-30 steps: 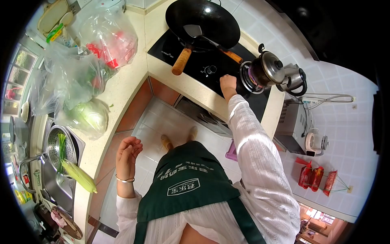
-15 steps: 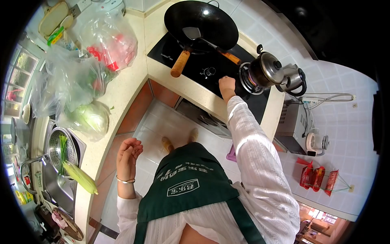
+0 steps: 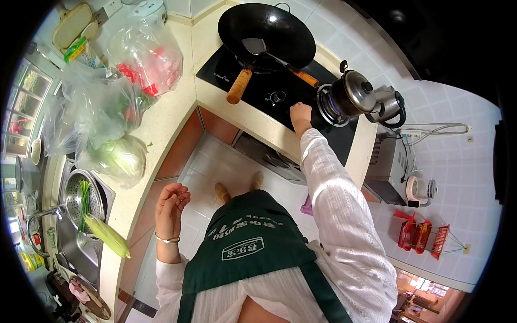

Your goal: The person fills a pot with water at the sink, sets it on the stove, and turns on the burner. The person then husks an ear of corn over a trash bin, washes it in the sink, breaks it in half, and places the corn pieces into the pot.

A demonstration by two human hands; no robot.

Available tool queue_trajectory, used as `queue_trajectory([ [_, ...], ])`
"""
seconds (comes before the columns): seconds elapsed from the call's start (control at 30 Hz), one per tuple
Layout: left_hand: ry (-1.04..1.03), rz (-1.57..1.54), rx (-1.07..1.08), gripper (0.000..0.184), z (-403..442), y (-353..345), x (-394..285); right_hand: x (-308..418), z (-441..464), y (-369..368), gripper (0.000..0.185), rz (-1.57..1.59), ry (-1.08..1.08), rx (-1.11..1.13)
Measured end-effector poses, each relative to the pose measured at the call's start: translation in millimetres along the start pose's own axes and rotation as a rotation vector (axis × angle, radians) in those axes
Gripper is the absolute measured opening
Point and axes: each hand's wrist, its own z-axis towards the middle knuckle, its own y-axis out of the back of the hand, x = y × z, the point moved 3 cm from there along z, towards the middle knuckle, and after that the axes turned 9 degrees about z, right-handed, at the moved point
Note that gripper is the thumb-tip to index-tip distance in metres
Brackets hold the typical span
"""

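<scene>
Gas hob (image 3: 291,89): set into the pale worktop (image 3: 175,110) ahead of the person, with 1 knob (image 3: 278,97) in sight near its front edge, presumably for easy reach.
Colander (image 3: 95,195): stands in the sink, holding a bunch of green stalks, likely so that water can drain off.
Corn (image 3: 107,237): lies across the sink's edge, near the stalks.
Bagged cabbage (image 3: 116,159): leafy head in clear plastic, beside other bags, probably left wrapped until wanted.
Left hand (image 3: 170,207): raised over the floor, fingers loosely curled and apart from everything, with nothing seen in it.
Wok (image 3: 277,32): on the hob, wooden handle towards the person, which should suit gripping.
Spatula (image 3: 254,46): blade in the wok, handle resting over the rim, perhaps to stay within reach.
Right hand (image 3: 300,114): at the hob's front, fingers folded in; whether they pinch a 2nd knob is hidden, so I cannot tell.
Saucepan (image 3: 353,94): lidded, over a bluish flame, the lid likely keeping heat in.
Kettle (image 3: 385,105): just beyond the saucepan.
</scene>
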Motion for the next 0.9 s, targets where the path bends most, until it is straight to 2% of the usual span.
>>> queue_trajectory([
  [0.13,0.003,-0.003,0.002,0.027,0.3,1.2,1.3,-0.9,4.4,-8.8,0.022,0.01,-0.009,-0.013],
  [0.23,0.009,-0.004,-0.012,0.027,-0.1,0.1,-0.5,-2.8,4.2,-13.3,0.023,-0.014,-0.094,-0.025],
  [0.3,0.008,-0.001,-0.006,0.027,0.6,2.2,-0.2,-6.6,0.5,-7.4,0.026,0.108,-0.128,-0.104],
  [0.43,0.007,0.0,0.006,0.027,4.1,3.7,0.5,-16.9,14.0,-26.7,0.034,0.148,-0.2,-0.154],
  [0.5,0.01,-0.001,-0.013,0.027,4.5,2.5,-1.8,-18.6,-2.7,4.6,0.041,0.349,-0.319,-0.111],
  [0.53,0.014,-0.001,-0.032,0.027,4.6,1.7,-2.8,-20.7,-5.6,15.0,0.041,0.348,-0.318,-0.113],
  [0.6,0.015,-0.002,-0.034,0.026,2.6,2.1,-3.9,-23.0,-9.1,23.7,0.041,0.381,-0.339,0.02],
  [0.9,0.006,-0.016,-0.044,0.025,0.3,6.0,-4.5,-27.5,-4.8,8.7,0.036,0.348,-0.27,-0.079],
])
